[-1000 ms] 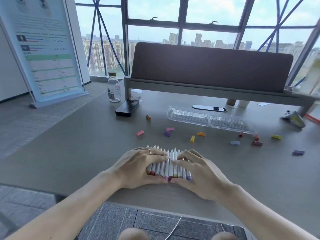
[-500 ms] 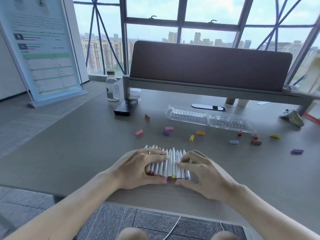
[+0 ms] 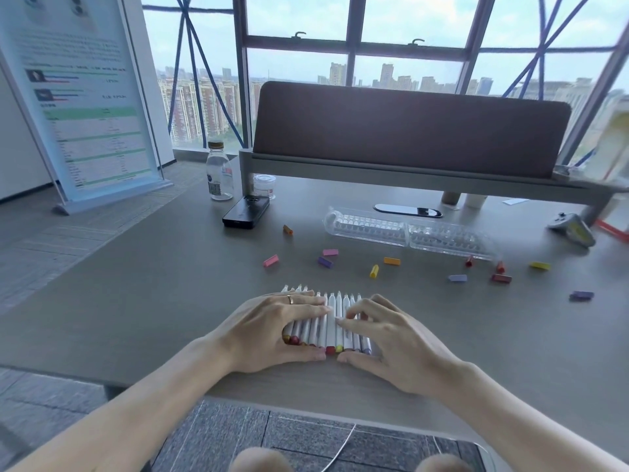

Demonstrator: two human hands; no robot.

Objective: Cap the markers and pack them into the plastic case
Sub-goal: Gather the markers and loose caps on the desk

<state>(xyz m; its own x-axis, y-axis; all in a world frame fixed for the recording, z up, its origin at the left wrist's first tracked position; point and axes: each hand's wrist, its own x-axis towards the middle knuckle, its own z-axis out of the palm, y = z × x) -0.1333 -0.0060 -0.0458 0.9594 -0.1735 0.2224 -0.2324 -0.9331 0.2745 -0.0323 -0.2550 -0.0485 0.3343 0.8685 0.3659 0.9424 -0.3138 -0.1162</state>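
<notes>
A row of several white uncapped markers (image 3: 332,321) lies side by side near the desk's front edge, coloured ends toward me. My left hand (image 3: 272,332) lies flat over the row's left part, its thumb against the near ends. Over the right part my right hand (image 3: 391,345) is arched, its bent fingertips touching the markers and its thumb at the near ends. The clear plastic case (image 3: 408,231) lies open farther back. Loose caps are scattered between them: pink (image 3: 271,260), purple (image 3: 325,262), yellow (image 3: 374,271), orange (image 3: 391,261) and others to the right.
A black phone (image 3: 245,211), a water bottle (image 3: 220,172) and a small jar (image 3: 264,186) stand at the back left. A grey divider panel (image 3: 408,131) runs along the desk's far side. A game controller (image 3: 573,228) lies at the right.
My right fingers have bent up from lying flat, so that only their tips touch the markers. The left hand stays flat on the row.
</notes>
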